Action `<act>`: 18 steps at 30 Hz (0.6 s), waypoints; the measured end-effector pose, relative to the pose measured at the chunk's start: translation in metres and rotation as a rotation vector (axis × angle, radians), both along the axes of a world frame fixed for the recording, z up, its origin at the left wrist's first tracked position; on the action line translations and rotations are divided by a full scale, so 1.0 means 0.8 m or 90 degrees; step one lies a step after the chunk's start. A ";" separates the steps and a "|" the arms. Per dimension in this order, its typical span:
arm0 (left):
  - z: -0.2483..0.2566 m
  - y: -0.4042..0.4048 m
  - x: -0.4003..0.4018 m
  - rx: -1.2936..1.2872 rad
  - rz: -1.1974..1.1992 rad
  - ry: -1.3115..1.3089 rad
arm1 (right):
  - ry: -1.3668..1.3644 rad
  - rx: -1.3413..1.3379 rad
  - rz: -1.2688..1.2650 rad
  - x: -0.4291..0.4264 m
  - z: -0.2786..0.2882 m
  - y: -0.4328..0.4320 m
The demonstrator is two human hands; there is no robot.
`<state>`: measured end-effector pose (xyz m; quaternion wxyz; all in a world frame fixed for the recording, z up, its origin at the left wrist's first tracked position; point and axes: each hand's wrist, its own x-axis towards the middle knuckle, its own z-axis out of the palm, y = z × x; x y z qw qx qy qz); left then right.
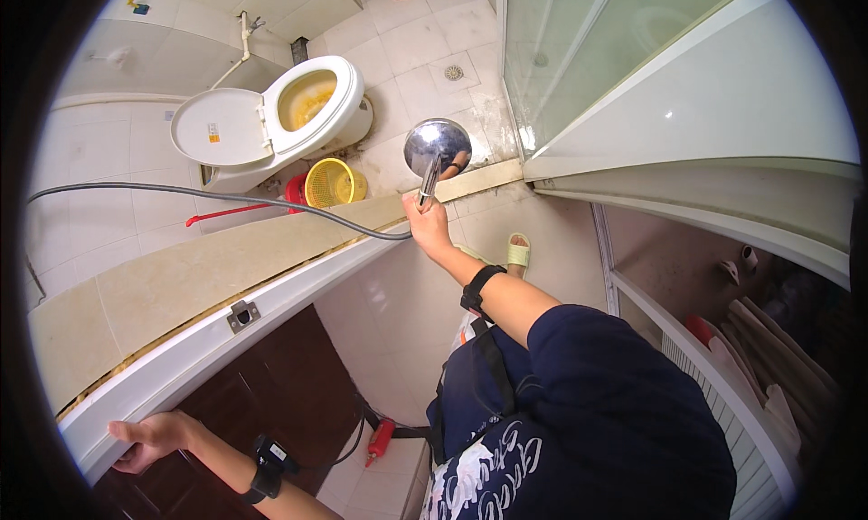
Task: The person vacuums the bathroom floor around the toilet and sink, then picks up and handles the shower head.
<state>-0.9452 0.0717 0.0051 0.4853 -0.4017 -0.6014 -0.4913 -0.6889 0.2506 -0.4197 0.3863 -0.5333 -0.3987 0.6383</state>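
My right hand (427,223) grips the chrome handle of a hand shower (420,139), whose broad round head is held out over the bathroom floor. A grey hose (285,201) runs from that hand to the left wall, sagging past the doorway. With its fingers curled around the edge, my left hand (152,437) holds the white door frame (169,337), below a metal strike plate (243,316). Beyond the shower head stands a white toilet (325,126), its lid raised and brown stains inside the bowl.
A yellow plastic basket (332,183) sits beside the toilet, near a red-handled tool (227,215). A floor drain (454,72) lies further back. The raised threshold (485,182) crosses the doorway, and a glass-panelled door (576,52) stands at the right. A red bottle (380,438) rests below.
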 end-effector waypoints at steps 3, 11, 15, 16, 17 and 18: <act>-0.003 0.006 0.008 0.026 0.009 -0.004 | -0.029 0.002 0.022 0.002 0.006 0.003; -0.007 0.007 0.007 0.047 0.049 -0.004 | 0.029 0.027 0.065 0.002 0.021 0.003; -0.007 0.008 0.008 0.042 0.067 -0.009 | -0.010 0.072 0.022 -0.006 0.031 0.002; -0.007 0.006 0.006 0.043 0.067 -0.008 | -0.012 0.059 0.018 -0.006 0.032 0.004; -0.006 0.003 0.002 0.039 0.067 -0.006 | -0.014 0.047 0.015 -0.006 0.033 0.005; -0.005 0.001 -0.001 0.035 0.067 -0.004 | -0.012 0.048 0.015 -0.007 0.035 0.006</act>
